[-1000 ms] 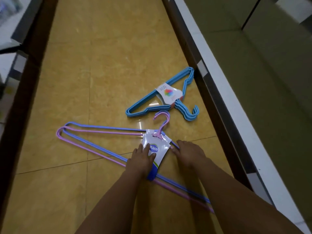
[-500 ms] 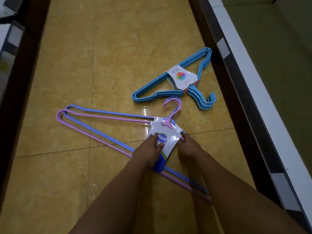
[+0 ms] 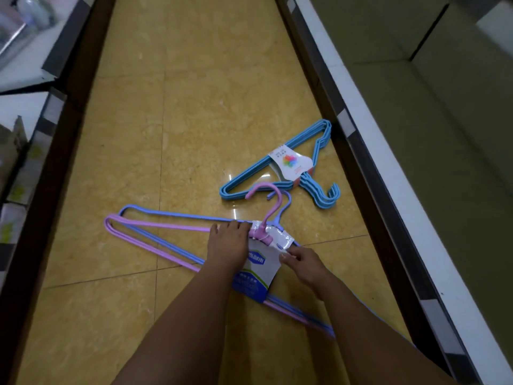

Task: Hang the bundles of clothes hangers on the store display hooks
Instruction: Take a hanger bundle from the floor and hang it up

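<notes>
Hangers in a pink and blue wire bundle lie flat on the yellow tiled floor of the aisle, near the person, wrapped at the neck by a white and blue paper label. Left hand rests over the bundle's neck with fingers laid along the top wires, seemingly closing its grip on them, probably to gather the loose hangers before lifting. Right hand pinches the right edge of the label between thumb and fingertips, likely steadying it so the pack stays together. The pink hook and a blue one beside it point far, free for hanging later. A second bundle of light blue plastic hangers with a white card label lies farther right, untouched, close to the dark base of the right shelf. No display hooks are in view. The near right end of the pink and blue bundle passes under the forearms, and the print on both labels is too small to read
</notes>
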Demonstrator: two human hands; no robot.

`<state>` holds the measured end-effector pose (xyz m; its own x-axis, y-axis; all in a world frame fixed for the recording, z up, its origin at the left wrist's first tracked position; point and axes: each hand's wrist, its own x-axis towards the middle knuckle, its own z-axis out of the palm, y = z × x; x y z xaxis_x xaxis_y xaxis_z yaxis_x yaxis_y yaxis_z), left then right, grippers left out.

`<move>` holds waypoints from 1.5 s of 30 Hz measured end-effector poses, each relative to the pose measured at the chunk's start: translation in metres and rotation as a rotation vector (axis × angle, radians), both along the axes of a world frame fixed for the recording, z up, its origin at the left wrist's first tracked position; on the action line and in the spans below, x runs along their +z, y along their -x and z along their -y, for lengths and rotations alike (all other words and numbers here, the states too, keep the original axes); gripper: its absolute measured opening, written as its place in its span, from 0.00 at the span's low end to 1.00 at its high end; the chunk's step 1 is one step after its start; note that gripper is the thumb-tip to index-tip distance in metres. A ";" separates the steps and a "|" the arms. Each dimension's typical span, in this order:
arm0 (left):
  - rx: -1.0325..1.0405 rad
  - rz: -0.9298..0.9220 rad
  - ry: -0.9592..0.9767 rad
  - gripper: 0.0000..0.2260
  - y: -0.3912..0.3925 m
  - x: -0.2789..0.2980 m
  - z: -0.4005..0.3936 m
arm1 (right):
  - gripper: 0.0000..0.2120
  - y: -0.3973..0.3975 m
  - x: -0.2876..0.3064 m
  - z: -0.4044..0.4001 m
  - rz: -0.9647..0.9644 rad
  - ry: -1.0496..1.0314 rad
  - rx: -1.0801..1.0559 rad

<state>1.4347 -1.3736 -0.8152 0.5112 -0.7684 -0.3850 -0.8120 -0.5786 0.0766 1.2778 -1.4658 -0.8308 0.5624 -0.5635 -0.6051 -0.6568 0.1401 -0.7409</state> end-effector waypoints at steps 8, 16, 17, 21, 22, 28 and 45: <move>-0.019 0.021 -0.014 0.15 -0.006 0.117 -0.028 | 0.09 -0.002 0.107 -0.024 -0.055 -0.010 0.055; 0.031 0.011 0.041 0.11 -0.006 0.297 -0.060 | 0.12 -0.022 0.310 -0.036 -0.317 0.436 0.334; 0.063 -0.022 0.060 0.10 -0.005 0.318 -0.065 | 0.15 -0.027 0.337 -0.039 -0.358 0.527 0.439; 0.204 -0.136 0.186 0.07 -0.008 0.406 -0.089 | 0.22 -0.049 0.439 -0.055 -0.461 0.768 0.780; 0.213 -0.144 0.197 0.07 -0.009 0.428 -0.095 | 0.21 -0.055 0.464 -0.058 -0.467 0.794 0.810; 0.231 -0.118 0.276 0.06 -0.021 0.559 -0.135 | 0.13 -0.090 0.607 -0.097 -0.396 0.979 0.885; 0.480 0.143 0.338 0.09 -0.032 0.720 -0.225 | 0.11 -0.145 0.771 -0.167 -0.128 1.360 1.157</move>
<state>1.4665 -1.1483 -0.0950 0.8600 -0.5065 -0.0620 -0.4816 -0.8458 0.2295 1.4229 -1.2990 -0.0595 0.9851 -0.0459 -0.1657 -0.0249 -0.9916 0.1268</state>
